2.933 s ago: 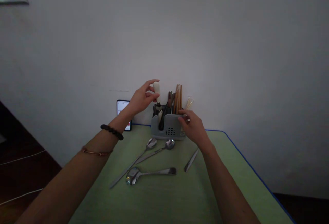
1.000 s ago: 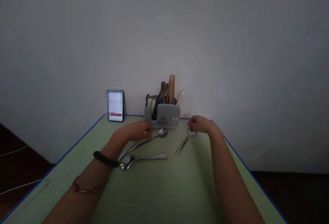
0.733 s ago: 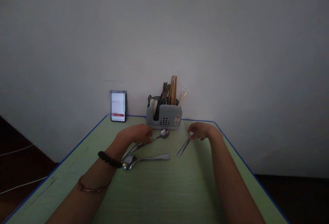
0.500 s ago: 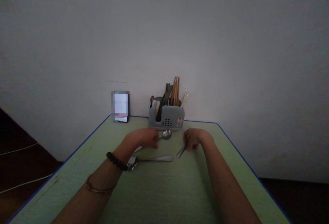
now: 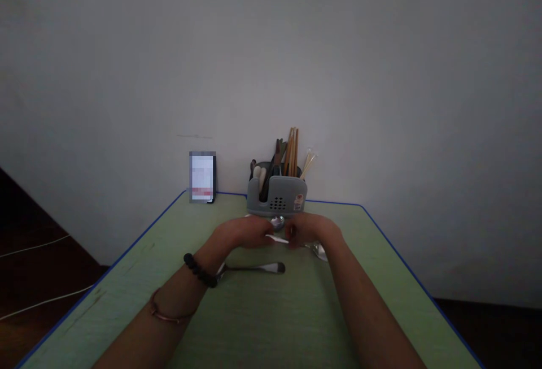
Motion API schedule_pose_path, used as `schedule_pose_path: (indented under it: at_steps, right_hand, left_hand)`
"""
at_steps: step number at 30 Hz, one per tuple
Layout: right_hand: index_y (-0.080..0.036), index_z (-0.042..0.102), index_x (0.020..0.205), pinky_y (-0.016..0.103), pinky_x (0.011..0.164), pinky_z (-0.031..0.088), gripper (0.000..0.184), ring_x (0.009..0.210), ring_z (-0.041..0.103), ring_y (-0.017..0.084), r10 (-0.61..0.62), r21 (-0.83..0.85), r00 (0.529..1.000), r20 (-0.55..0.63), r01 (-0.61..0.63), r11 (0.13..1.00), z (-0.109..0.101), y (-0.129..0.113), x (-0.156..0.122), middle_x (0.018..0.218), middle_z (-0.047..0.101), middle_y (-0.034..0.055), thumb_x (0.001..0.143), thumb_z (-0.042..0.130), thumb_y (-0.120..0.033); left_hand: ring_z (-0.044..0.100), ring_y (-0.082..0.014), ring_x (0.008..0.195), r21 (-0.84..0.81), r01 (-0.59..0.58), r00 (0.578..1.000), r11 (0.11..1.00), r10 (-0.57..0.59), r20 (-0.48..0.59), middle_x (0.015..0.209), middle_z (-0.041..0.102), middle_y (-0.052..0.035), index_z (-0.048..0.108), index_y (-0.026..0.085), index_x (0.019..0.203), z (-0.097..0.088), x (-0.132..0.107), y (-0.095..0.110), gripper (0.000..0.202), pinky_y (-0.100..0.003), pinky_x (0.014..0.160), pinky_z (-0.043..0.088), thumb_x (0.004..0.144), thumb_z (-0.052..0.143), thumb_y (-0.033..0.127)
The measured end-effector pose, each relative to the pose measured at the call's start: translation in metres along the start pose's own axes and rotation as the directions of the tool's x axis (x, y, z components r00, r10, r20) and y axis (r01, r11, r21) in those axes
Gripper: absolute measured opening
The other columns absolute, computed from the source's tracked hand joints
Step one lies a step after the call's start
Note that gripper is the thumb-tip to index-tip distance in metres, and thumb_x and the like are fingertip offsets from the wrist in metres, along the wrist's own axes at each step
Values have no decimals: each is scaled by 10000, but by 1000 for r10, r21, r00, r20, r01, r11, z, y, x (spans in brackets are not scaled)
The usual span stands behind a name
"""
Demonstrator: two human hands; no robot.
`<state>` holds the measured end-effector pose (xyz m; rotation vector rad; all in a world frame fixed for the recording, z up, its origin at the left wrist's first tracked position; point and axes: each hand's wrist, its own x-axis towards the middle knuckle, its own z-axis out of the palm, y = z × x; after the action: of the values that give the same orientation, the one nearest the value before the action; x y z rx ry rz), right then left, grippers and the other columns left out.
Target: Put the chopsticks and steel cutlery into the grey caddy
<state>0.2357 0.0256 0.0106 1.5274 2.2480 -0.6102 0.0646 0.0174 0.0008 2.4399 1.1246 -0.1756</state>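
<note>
My right hand (image 5: 308, 229) is closed round the middle of a metal spoon (image 5: 320, 252). The spoon's bowl sticks out to the right under my wrist, and its handle points left. At the handle's end are the curled fingertips of my left hand (image 5: 253, 231), closed on it as far as I can see. Just beyond, between both hands, shows the bowl of a second spoon (image 5: 278, 222), its handle hidden behind my left hand. Nearer to me a third metal utensil (image 5: 258, 268) lies with its handle to the right, its head mostly hidden by my beaded left wrist.
A grey cutlery holder (image 5: 277, 196) stands against the wall, with chopsticks (image 5: 292, 151), dark handles, white handles and wrapped sticks in it. A phone (image 5: 202, 177) leans on the wall to its left. The green table (image 5: 254, 324) has a blue edge.
My right hand has moved left towards my left hand, and its spoon has turned so that the handle points left. My left hand has shifted slightly right. The view has moved a little.
</note>
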Motion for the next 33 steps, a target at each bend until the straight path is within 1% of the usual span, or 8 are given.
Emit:
schedule_pose_path:
  at_steps: [5,10,17,21,24,27,31,33]
  right_hand:
    - [-190,703,861,214,578,366,127,702,580,139,-205,116,949,-240,238,964,-13,-4,-20,764,679,6,761,630,-215]
    - [-162,652,778,207,545,326,200,582,459,96,-312,201,831,-460,440,875,-28,-3,-41,632,556,-25,837,541,-317]
    - [-161,607,739,206,537,309,156,539,407,77,-292,222,715,-635,531,818,-32,-8,-45,610,504,-42,825,556,-280]
    - [-167,608,812,206,557,345,107,555,439,77,-231,223,600,-766,585,780,-32,-12,-43,656,536,-36,823,555,-259]
    - [-175,595,876,208,561,386,133,560,497,84,-148,261,523,-840,627,734,-33,-14,-44,673,561,-32,825,560,-293]
    - [-176,574,806,215,573,430,176,574,558,98,-62,306,467,-882,667,679,-35,-16,-43,653,575,-23,849,534,-342]
    - [-189,533,810,243,642,506,212,635,624,105,51,365,402,-914,764,532,-35,-20,-39,780,651,10,858,520,-395]
    - [-202,504,843,262,667,534,227,649,637,105,77,382,389,-918,815,435,-35,-23,-35,839,669,18,844,536,-426]
  left_hand:
    - [609,-157,705,-21,-70,972,997,63,-228,803,689,-47,661,161,936,-23,-17,5,245,-229,601,414,872,430,208]
    - [594,-116,620,-234,-203,844,951,49,-535,729,676,-13,638,152,913,-44,-35,0,230,-208,585,442,852,513,336]
    - [605,-105,589,-314,-329,669,890,-15,-743,715,670,-6,619,154,900,-46,-35,2,254,-202,535,478,805,593,387]
    - [623,-122,602,-373,-391,582,842,-88,-809,741,672,-22,578,146,963,-47,-34,2,322,-198,488,477,791,609,416]
    - [616,-122,637,-332,-351,543,876,-99,-834,773,672,-33,592,142,917,-51,-37,-1,297,-215,544,496,799,591,414]
    - [611,-127,697,-264,-257,581,930,-70,-811,821,678,-37,620,149,890,-53,-40,-5,267,-234,628,505,823,547,398]
    - [626,-156,807,-238,-227,752,944,15,-659,930,685,-49,632,161,987,-50,-38,-9,314,-256,708,497,847,513,415]
    - [631,-170,853,-254,-233,816,939,46,-577,984,684,-53,595,171,1110,-47,-35,-9,383,-269,741,491,861,489,442]
